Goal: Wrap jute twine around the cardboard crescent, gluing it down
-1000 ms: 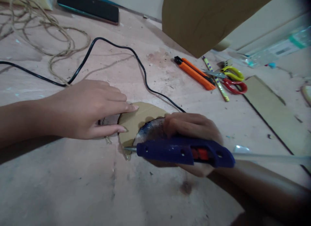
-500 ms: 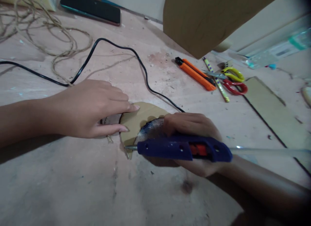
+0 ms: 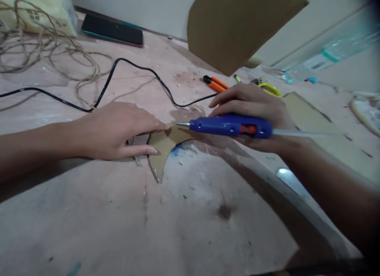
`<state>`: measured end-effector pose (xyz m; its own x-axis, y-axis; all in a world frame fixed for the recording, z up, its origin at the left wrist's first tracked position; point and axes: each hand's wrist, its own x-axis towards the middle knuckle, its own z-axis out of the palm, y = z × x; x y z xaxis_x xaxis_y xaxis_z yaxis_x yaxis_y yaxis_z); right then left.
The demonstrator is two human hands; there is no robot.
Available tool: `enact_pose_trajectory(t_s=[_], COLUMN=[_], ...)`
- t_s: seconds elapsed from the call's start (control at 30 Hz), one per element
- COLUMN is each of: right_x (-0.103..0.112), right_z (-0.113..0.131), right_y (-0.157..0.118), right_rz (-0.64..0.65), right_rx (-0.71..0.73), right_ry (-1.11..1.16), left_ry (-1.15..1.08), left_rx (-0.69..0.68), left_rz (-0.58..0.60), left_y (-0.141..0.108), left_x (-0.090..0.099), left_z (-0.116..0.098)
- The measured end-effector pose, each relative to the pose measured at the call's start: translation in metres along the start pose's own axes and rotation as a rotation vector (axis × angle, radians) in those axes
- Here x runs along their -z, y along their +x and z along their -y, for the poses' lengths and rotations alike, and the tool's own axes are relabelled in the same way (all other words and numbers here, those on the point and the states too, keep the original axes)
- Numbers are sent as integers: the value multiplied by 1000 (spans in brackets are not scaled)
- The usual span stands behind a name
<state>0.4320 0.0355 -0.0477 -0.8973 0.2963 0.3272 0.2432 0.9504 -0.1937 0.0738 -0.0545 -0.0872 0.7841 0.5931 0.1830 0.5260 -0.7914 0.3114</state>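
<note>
A curved, crescent-like cardboard piece lies flat on the table. My left hand presses on its left part, thumb and forefinger apart, palm down. In my right hand is a blue glue gun with a red part and a clear glue stick out of its back. Its metal nozzle points left, over the upper edge of the cardboard, near my left fingertip. The glossy lower tip of the cardboard is uncovered. Part of its right side is hidden under the glue gun.
A black cable crosses the table behind my hands. Tangled twine, a phone and a yellow pack lie at the back left. Behind my right hand are an orange cutter, yellow scissor handle, large cardboard and a bottle.
My right hand has lifted the glue gun up and away from the cardboard's lower tip to its upper edge. The scissors and cutter are now partly covered. The view has shifted slightly.
</note>
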Motion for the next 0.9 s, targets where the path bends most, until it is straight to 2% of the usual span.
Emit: enact_pose_trajectory(t_s=[0.13,0.27,0.4,0.47,0.57,0.7,0.73,0.77,0.8,0.83,0.9], right_x=[-13,-19,-10,-3,4,-10,-17,-24,-31,-38,-49], right_z=[-29,-56,-73,-70,-35,59,82,102,117,127,133], right_y=[-1,3,1,0,3,11,13,14,16,17,18], right_rz=[43,102,158,88,-92,-103,-146,-90,-54,-84,-98], right_rx=[27,46,18,-36,-110,-195,-238,-276,-276,-259,-265], right_ry=[-248,-294,-291,-237,-108,148,233,311,351,369,373], left_ry=[-70,-85,-148,-246,-416,-595,-622,-639,-649,-656,-669], left_rx=[-51,-130,-59,-12,60,110,116,121,124,128,133], left_rz=[-47,-57,-9,-15,-58,-130,-138,-145,-147,-147,-149], left_y=[0,1,1,1,1,4,4,5,5,5,4], left_x=[4,11,14,14,11,3,2,1,1,1,2], left_z=[-2,-6,-12,-16,-25,-39,-43,-46,-48,-50,-52])
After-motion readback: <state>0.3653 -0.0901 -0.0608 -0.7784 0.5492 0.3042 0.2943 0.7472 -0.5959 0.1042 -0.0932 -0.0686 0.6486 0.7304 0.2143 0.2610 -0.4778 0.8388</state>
